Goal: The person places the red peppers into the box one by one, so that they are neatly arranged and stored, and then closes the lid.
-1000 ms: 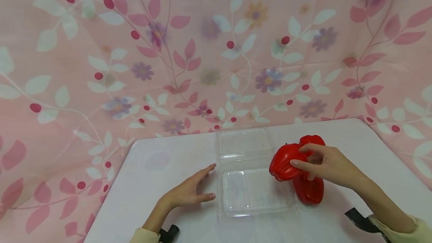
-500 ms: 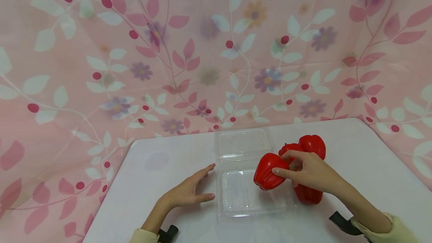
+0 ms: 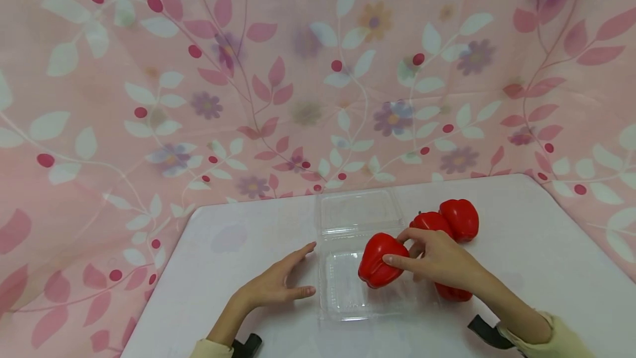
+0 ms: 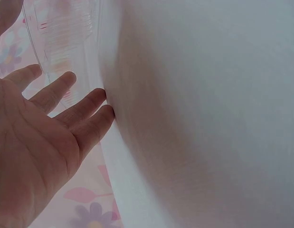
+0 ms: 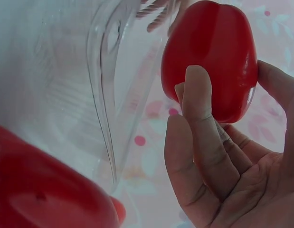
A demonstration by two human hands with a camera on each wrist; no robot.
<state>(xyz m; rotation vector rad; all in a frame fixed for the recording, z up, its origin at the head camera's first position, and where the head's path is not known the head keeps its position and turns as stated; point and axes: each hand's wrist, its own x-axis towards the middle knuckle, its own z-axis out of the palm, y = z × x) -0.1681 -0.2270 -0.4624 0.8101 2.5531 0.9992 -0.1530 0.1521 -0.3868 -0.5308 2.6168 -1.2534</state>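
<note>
My right hand (image 3: 439, 256) holds a red bell pepper (image 3: 380, 261) between thumb and fingers, over the base of a clear plastic clamshell box (image 3: 343, 314). In the right wrist view the same bell pepper (image 5: 208, 57) hangs beside the box's clear wall (image 5: 101, 95), with the thumb on one side and fingertips on the other. To the box's left, my left hand (image 3: 275, 280) has its fingers spread and relaxed, fingertips close to the box's left edge. The left wrist view shows that palm (image 4: 33, 142) with nothing in it.
More red bell peppers lie right of the box: one at the back (image 3: 459, 220), one before it (image 3: 431, 222), and one nearer me (image 3: 453, 293), partly hidden by my right hand. The box's lid (image 3: 360, 211) lies folded back toward the floral cloth (image 3: 298, 70) behind the white table (image 3: 223, 258).
My right hand has carried the bell pepper leftward and slightly down, from above the other peppers to over the box base. My left hand has stayed in place.
</note>
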